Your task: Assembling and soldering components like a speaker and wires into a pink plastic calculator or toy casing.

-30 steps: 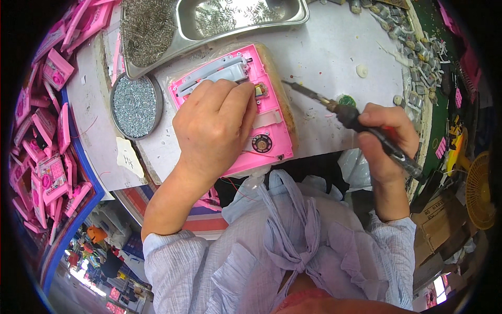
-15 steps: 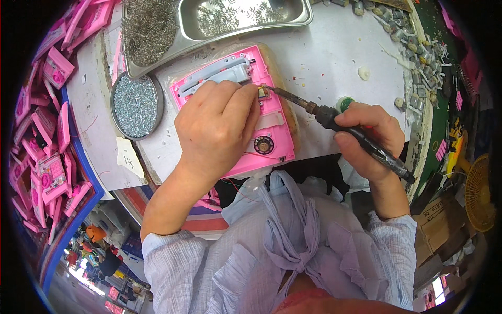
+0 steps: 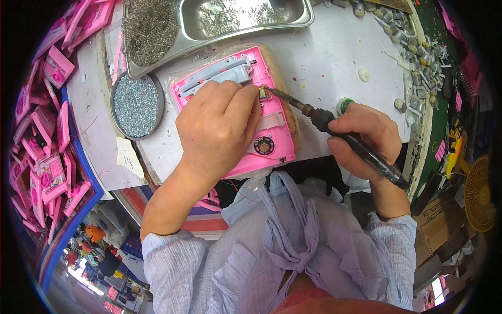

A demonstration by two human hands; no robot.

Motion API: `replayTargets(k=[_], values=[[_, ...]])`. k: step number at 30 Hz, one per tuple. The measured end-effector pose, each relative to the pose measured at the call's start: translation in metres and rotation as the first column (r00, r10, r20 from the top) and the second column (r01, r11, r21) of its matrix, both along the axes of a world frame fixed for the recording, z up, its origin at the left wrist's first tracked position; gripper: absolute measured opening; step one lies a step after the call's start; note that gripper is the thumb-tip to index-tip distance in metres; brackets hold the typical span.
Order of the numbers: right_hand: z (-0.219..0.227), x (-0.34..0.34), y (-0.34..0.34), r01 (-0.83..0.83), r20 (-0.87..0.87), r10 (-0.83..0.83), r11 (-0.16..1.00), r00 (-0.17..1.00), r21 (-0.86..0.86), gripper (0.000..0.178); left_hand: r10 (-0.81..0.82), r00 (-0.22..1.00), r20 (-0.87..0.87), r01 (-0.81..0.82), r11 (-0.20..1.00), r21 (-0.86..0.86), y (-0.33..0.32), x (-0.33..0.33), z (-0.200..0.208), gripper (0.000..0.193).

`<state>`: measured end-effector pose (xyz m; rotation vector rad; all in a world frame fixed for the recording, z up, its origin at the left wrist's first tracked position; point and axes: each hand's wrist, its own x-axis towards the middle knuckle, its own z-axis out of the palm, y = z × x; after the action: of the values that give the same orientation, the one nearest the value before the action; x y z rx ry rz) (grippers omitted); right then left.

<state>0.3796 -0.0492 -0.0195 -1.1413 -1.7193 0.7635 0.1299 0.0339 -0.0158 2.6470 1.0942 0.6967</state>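
A pink plastic toy housing lies on a padded block in front of me, with a grey moulded part along its far side and a small round speaker near its lower right. Over the housing rests my left hand, fingers closed and pointing down beside a small motor-like component; what the fingertips pinch is hidden. My right hand grips a black soldering iron. The iron's tip meets the small component, close to my left fingertips.
Beyond the housing stands a metal tray of small springs. To its left is a round dish of tiny screws. Many small motors line the table's right edge. Pink housings fill a blue-edged bin at left. A green-rimmed spool sits near my right hand.
My right hand and the soldering iron's handle have shifted slightly left, while the tip stays at the small component. My left hand has hardly moved.
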Motion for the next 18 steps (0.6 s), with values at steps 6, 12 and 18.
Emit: replayTargets(k=[6,12,18], values=[[-0.0018,-0.0015,0.0027,-0.001,-0.012,0.002,0.994,1.000,0.110,0.031,0.004,1.000,-0.014,-0.004,1.000,-0.011,-0.0005,0.0000,0.0009,0.023],[0.0027,0.0044,0.0007,0.003,0.002,-0.003,0.995,1.000,0.099,0.032,0.008,1.000,-0.013,-0.008,1.000,-0.003,-0.0010,0.0004,0.0009,0.022],[-0.0016,-0.0004,0.0006,0.007,-0.028,-0.003,0.991,1.000,0.133,0.031,0.008,1.000,-0.001,-0.008,1.000,0.008,-0.0006,0.0013,0.0008,0.022]])
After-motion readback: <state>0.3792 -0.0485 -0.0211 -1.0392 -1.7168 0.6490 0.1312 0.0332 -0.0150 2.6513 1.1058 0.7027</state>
